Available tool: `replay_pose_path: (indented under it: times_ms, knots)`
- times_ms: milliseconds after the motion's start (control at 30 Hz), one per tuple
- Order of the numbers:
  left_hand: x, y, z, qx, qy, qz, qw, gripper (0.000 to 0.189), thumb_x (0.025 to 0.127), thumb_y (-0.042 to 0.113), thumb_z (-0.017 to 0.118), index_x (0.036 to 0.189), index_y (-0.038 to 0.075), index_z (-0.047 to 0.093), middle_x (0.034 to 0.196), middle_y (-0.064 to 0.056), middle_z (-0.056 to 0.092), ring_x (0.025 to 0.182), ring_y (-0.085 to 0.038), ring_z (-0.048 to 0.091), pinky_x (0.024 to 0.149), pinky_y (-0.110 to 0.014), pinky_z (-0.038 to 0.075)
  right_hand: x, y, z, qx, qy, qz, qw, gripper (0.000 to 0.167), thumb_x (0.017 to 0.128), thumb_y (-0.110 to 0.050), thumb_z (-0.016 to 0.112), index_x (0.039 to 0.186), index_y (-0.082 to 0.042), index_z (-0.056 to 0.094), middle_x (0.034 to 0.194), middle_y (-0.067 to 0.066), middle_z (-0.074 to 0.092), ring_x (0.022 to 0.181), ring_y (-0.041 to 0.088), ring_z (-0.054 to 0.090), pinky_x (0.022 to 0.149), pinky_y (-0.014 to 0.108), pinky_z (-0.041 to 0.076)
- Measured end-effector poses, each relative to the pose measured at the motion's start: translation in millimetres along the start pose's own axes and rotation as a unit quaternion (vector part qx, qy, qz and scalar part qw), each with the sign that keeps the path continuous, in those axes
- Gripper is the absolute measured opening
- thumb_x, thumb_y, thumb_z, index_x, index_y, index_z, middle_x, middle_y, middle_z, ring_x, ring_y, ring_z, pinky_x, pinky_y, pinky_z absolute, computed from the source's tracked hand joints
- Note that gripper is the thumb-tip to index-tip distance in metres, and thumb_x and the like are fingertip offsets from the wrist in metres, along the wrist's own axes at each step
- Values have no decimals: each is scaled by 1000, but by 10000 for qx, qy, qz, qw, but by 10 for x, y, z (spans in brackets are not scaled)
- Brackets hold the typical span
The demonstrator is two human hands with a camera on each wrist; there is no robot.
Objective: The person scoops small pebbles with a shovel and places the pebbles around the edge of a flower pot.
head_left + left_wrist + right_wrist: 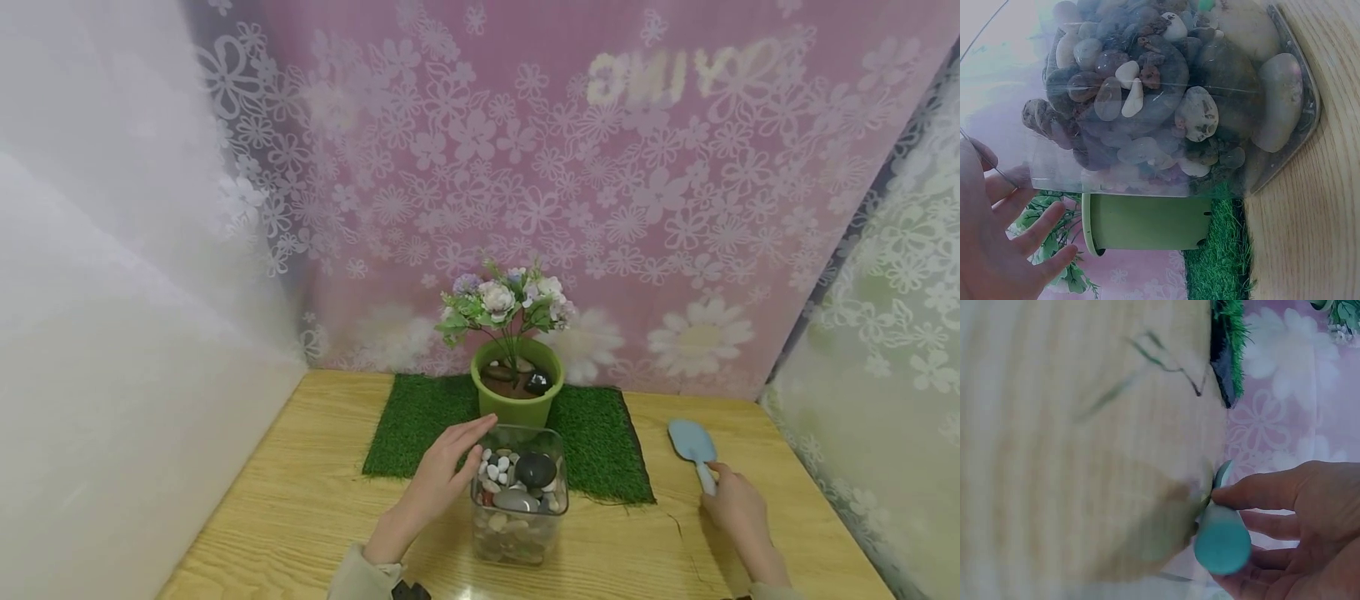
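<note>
Holding the blue shovel [693, 442]: its handle is gripped between the thumb and curled fingers of the right hand [738, 508], lower right of the head view, with the blade pointed up the frame
Touching the clear container [517, 537]: its left rim is touched by the left hand [442, 467], lower centre, fingers straight and spread wide in the left wrist view
Pebbles [535, 471]: held inside the container, a large black one seen near the top
Green pot [516, 410]: set on the grass mat [600, 442] just behind the container, flowers [497, 300] planted in it
</note>
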State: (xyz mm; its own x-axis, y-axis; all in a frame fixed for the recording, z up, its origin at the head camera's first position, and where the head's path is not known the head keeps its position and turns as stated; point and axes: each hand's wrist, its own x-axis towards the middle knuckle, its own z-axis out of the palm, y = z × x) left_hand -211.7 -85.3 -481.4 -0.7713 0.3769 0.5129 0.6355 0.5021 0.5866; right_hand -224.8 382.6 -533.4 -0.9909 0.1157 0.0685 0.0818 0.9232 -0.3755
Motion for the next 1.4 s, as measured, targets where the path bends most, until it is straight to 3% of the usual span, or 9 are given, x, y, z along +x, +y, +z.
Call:
replay_pose_path:
  times_ms: [133,200,433,567,767,867,1000,1100,1400]
  knots:
    - [-2,-6,0,20,-44,-12,10000,46,107,16,52,153,17,49,154,3,49,138,-20,48,109,-52,43,45,22,-38,73,-181,94,9998,57,85,-6,63,130,25,45,95,37,63,63,27,51,54,37,42]
    - [-4,-6,-3,29,-40,-15,10000,46,107,16,52,153,17,49,154,3,49,139,-20,48,109,-52,43,78,35,-52,17,-204,55,9998,57,87,-8,64,130,25,46,94,37,64,62,26,51,54,38,43]
    - [-1,-2,-10,26,-54,13,10000,48,107,15,52,154,23,46,154,3,49,139,-19,47,109,-52,43,137,101,-85,-216,-265,47,9994,44,90,-9,65,119,24,56,100,37,65,73,34,61,65,50,51]
    - [1,-4,-8,44,-31,56,10000,48,107,14,52,153,22,47,154,2,49,138,-20,48,109,-52,44,137,109,-134,-192,-381,260,9988,33,93,-6,58,111,22,59,88,32,64,72,34,60,62,48,50]
    - [0,-3,-8,60,-9,52,10000,47,107,14,52,153,19,48,154,2,49,138,-20,48,109,-52,43,127,109,-186,-191,-434,649,9968,32,96,-8,54,115,18,58,93,33,58,77,43,62,59,52,50]
    - [-1,-3,-9,68,-34,36,10000,47,107,14,51,153,19,48,154,1,49,138,-20,48,109,-52,43,97,76,-204,-224,-79,522,9984,33,99,-9,54,119,18,57,90,31,58,71,40,61,55,49,50]
    - [6,-8,-4,57,-31,45,10000,47,107,14,51,153,20,48,154,-1,50,138,-21,48,109,-53,43,29,-26,-250,-179,810,41,9965,30,100,-7,59,119,15,59,85,25,59,62,32,57,48,42,45]
    - [-4,-12,-3,53,-13,43,10000,48,107,14,51,154,22,47,154,-1,50,138,-21,48,109,-53,43,-4,-134,-283,-123,1321,-323,9906,26,98,-6,62,118,11,63,85,23,61,61,30,56,47,38,41]
    - [-12,7,-11,74,-29,45,10000,49,107,14,51,155,24,45,155,3,48,139,-20,47,109,-52,44,-135,-513,-393,-85,2274,-1366,9641,25,88,-2,73,111,6,69,87,22,66,66,37,61,53,49,48]
